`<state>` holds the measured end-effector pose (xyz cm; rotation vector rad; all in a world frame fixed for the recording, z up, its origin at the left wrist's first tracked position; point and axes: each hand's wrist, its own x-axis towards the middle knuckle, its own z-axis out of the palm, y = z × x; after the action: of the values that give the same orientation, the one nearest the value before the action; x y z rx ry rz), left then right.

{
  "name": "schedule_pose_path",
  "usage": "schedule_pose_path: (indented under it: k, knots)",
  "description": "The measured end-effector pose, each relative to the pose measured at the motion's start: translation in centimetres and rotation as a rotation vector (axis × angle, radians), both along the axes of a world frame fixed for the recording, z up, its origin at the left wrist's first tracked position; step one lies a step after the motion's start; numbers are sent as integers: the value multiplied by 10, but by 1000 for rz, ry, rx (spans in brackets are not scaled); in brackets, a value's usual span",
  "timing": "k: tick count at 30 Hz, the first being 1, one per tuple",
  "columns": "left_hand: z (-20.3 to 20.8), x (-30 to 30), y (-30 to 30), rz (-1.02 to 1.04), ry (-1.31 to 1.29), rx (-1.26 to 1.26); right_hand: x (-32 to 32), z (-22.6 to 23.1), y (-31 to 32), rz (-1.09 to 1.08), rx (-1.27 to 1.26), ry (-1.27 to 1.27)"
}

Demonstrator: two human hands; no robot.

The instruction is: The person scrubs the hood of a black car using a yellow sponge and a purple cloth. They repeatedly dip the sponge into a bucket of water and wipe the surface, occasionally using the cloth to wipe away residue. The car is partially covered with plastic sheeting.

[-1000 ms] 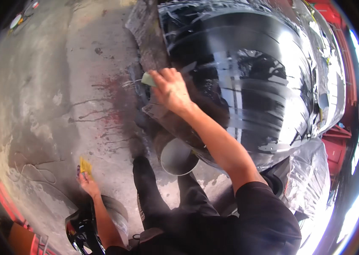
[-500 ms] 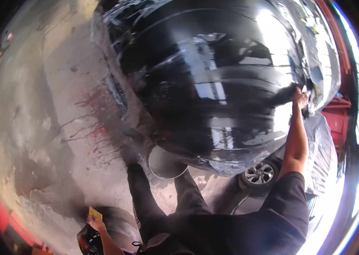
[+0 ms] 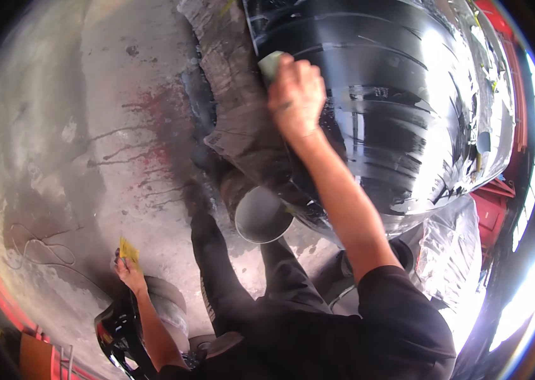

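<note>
**Pale pad at the edge of a gleaming black panel**

From where I stand, the right hand (image 3: 297, 95) has its grip closed around a pale green pad (image 3: 271, 64), thumb and fingers bent over it. The pad is at the left edge of a glossy black panel (image 3: 400, 123), seemingly against it; how hard it presses, I cannot tell. Low on the other side, well apart, the left hand (image 3: 130, 273) pinches a yellow sheet (image 3: 129, 251) by its lower end, the rest standing up clear of the fingers.

The pad looks light and slightly yielding, best held across its back with the working face left free. The sheet I'd judge thin and floppy, easily creased, so a corner pinch suits it. The panel's streaked shine suggests a slick surface that would mark easily. A crumpled brownish covering (image 3: 242, 104) hangs beside it, and a pale bucket (image 3: 264, 215) sits below, near the person's legs.
</note>
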<state>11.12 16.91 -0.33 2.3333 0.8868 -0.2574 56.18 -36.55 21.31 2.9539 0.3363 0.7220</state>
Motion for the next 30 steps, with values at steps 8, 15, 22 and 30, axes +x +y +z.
schedule_pose_path:
  k: [8,15,22,30]
  knots:
    - [-8,-94,59,62,126,240,-71,-28,51,323,579,391]
    - [2,-168,52,154,261,214,-116,147,-305,-388,569,-51]
    - [-23,-125,-2,-4,272,83,-128,161,-587,-1058,-81,-108]
    - [-14,-27,-19,88,122,-83,-30,52,-101,-149,-36,-155]
